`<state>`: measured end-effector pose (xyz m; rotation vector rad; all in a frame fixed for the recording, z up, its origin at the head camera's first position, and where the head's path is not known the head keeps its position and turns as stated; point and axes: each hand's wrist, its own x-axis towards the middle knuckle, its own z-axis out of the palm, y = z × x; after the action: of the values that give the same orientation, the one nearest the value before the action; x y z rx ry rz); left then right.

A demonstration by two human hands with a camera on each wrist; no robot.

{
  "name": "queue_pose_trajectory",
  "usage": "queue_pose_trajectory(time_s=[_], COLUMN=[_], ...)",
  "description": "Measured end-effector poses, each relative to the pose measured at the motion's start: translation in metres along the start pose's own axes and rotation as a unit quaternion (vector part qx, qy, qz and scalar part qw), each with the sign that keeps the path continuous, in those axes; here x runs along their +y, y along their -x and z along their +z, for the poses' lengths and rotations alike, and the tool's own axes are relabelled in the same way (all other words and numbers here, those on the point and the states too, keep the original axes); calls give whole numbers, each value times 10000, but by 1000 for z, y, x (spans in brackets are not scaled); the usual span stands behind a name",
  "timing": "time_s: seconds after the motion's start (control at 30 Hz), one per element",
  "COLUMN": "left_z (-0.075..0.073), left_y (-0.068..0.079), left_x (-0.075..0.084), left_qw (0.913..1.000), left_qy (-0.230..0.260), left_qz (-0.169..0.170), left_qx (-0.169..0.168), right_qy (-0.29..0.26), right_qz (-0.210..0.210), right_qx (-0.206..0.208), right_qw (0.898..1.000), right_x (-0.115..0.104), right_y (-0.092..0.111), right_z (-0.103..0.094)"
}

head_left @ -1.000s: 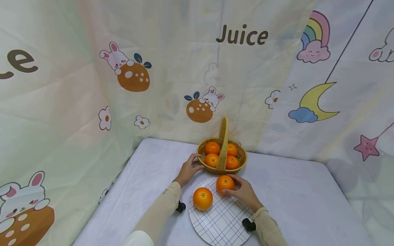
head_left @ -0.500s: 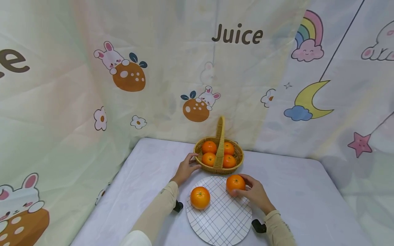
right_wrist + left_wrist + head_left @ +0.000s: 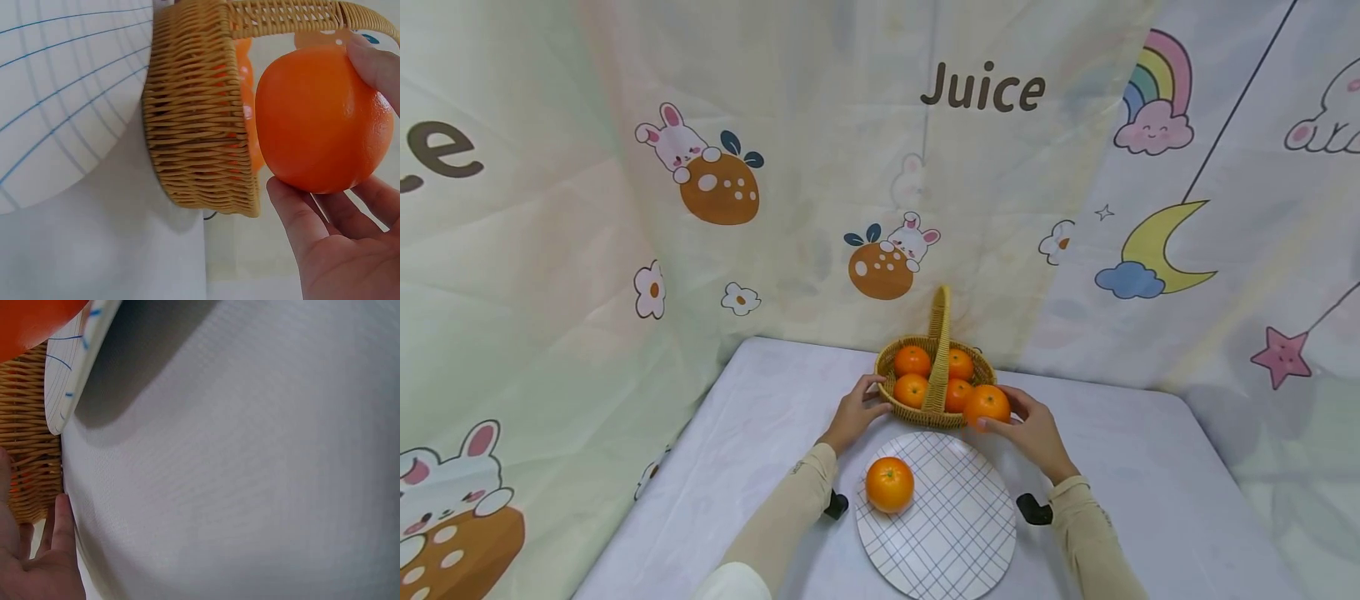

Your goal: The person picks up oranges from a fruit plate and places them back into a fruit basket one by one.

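My right hand (image 3: 1032, 433) grips an orange (image 3: 319, 119) between thumb and fingers. It holds the fruit up beside the right front rim of a wicker basket (image 3: 936, 418). Several oranges sit inside the basket, partly hidden by its tall handle (image 3: 294, 19). At the basket's left side, my left hand (image 3: 852, 417) touches the wall with fingers extended; the left wrist view shows those fingers (image 3: 62, 525) against the weave. Another orange (image 3: 890, 485) lies on the left part of a round white plate (image 3: 951, 525) with blue grid lines, in front of the basket.
A white-covered table (image 3: 1150, 475) bears the plate and basket. Printed fabric (image 3: 820, 167) hangs behind and at both sides, close to the table's back edge. Black wrist devices (image 3: 1034, 509) show by both sleeves.
My right hand has lifted the orange off the plate, first rightward, then forward and up to the basket's rim. The left hand stays at the basket.
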<state>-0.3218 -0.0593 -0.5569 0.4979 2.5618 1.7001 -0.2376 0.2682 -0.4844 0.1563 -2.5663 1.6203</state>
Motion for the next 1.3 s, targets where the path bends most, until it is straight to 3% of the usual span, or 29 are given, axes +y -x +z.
queue_pose_trajectory(time_s=[0.6, 1.1, 1.3], left_z=[-1, 0, -2], left_y=[-3, -3, -2], left_x=[3, -6, -6], left_qw=[9999, 9998, 9998], left_qy=[68, 108, 100], left_qz=[129, 149, 139], left_qx=[-49, -104, -99], right_qy=[-91, -244, -244], right_qz=[48, 79, -47], right_qx=[246, 1076, 1086], right_qw=[9996, 9939, 9938], right_x=[-22, -4, -5], right_y=[-61, -72, -76], right_z=[-6, 13, 17])
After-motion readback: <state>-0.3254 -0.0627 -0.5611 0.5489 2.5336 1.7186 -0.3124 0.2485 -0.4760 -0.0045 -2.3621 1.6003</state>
